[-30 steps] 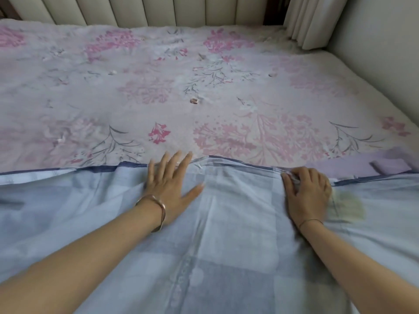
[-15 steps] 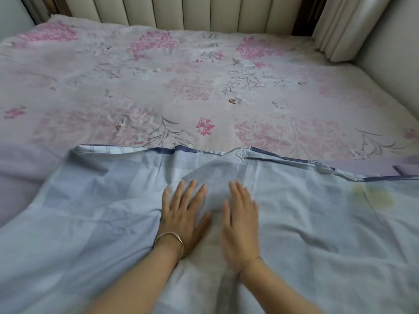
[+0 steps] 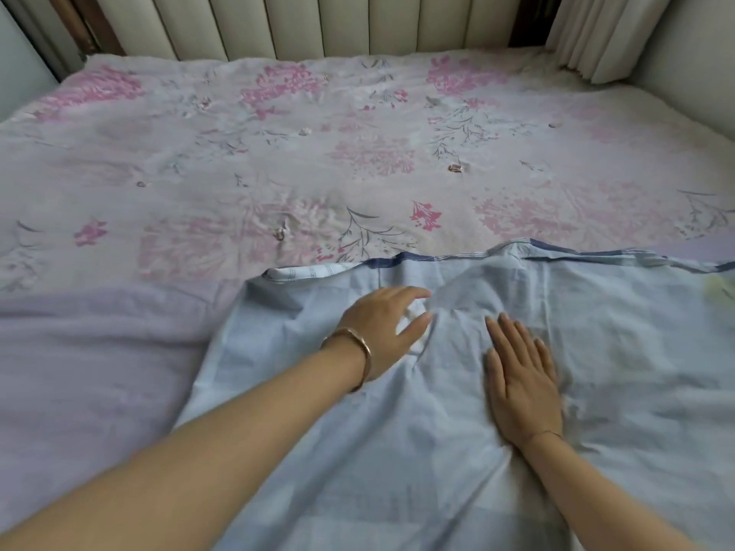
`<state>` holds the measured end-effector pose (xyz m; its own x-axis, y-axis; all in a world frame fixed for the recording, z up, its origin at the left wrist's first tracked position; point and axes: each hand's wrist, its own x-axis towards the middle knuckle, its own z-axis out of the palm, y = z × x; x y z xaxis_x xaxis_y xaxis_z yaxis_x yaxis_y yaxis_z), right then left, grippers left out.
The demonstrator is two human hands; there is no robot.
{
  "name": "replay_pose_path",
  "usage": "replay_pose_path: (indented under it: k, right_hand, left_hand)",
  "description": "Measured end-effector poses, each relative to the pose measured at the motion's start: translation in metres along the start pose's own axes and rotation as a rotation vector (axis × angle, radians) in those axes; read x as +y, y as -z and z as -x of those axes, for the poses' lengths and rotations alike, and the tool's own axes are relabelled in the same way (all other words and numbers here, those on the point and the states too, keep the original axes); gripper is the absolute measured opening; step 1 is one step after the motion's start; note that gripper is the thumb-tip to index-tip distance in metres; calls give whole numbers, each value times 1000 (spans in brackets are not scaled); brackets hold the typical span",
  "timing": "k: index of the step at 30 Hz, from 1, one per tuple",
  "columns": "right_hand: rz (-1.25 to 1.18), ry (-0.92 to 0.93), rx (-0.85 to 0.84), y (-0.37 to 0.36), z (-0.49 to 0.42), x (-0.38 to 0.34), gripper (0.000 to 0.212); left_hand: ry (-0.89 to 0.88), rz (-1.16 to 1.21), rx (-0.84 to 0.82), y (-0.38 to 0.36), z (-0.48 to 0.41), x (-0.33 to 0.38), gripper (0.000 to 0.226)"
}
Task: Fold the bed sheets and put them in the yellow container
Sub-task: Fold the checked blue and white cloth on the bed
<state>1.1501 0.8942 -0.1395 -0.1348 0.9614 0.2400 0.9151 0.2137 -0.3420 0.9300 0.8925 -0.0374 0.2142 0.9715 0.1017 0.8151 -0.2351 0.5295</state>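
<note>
Now, from the left, our left hand [image 3: 382, 330] curls round a small bunch of the blue sheet [image 3: 397, 471], which lies creased across the near part of the bed [image 3: 278, 153]. Our right hand [image 3: 521, 383] presses it flat, fingers straight. Tugging that bunch could drag wrinkles into the fold. No yellow container shows.

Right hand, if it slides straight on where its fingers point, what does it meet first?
The right hand would likely first meet the raised wrinkle in the blue sheet just past its fingertips, then the sheet's far hem.
</note>
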Motion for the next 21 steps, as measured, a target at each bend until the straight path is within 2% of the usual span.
replay_pose_path:
  k: [3, 4, 6, 9, 11, 15, 18, 19, 21]
  right_hand:
    - [31, -25, -36, 2, 1, -4, 55]
    - [40, -36, -52, 1, 0, -5, 54]
    - [55, -40, -57, 3, 1, -2, 54]
    - [71, -40, -83, 3, -4, -5, 53]
    - [81, -45, -106, 2, -3, -5, 54]
    - [12, -64, -226, 18, -15, -11, 61]
    - [-477, -289, -260, 43, -28, -50, 45]
    - [-603, -287, -240, 52, -32, -72, 44]
    - [-590, -60, -231, 68, -43, -123, 52]
  left_hand:
    - [-301, -369, 225, 42, 10, -33, 51]
    - [-323, -474, 247, 51, 11, -47, 52]
    - [-247, -548, 246, 64, 19, -67, 54]
    - [63, -317, 296, 81, 42, -92, 56]
    - [250, -153, 316, 85, 52, -99, 45]
    - [322, 246, 448, 96, 58, -103, 16]
    - [374, 444, 388, 111, 52, -101, 24]
    - [389, 472, 346, 115, 49, -100, 26]
    - [410, 477, 234, 123, 43, -95, 25]
